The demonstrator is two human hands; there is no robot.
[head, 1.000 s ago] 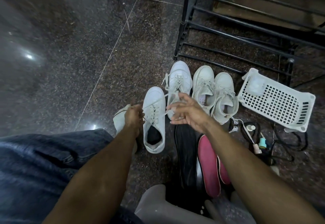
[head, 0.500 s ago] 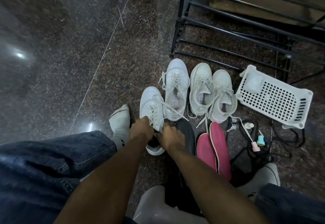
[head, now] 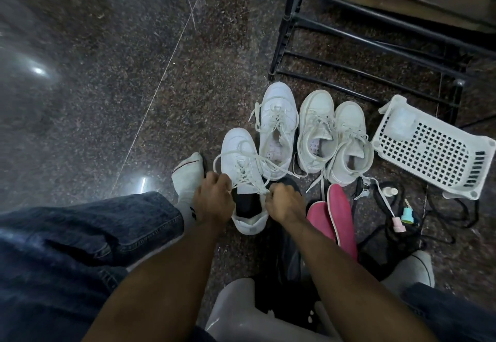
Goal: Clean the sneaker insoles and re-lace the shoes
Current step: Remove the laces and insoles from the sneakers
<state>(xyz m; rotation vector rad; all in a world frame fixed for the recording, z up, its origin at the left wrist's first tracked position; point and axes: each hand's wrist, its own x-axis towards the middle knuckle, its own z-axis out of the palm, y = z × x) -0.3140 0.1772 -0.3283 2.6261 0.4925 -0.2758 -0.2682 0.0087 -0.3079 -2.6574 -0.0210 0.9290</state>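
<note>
Head view, item one: white sneaker (head: 243, 170) on the dark stone floor (head: 107, 73), long axis running away from the person, toe far, heel near, dark insole visible in the opening. Left hand (head: 213, 199) and right hand (head: 284, 203) sit closed at either side of the collar, roughly equally near, each apparently pinching a lace end (head: 264, 190), though the exact grip is hidden. Judged step: drawing the laces snug, pulling outward across the shoe's axis.

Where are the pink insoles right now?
In the head view, the two pink insoles lie on the floor just right of the right hand, below the rightmost pair of white sneakers.
</note>
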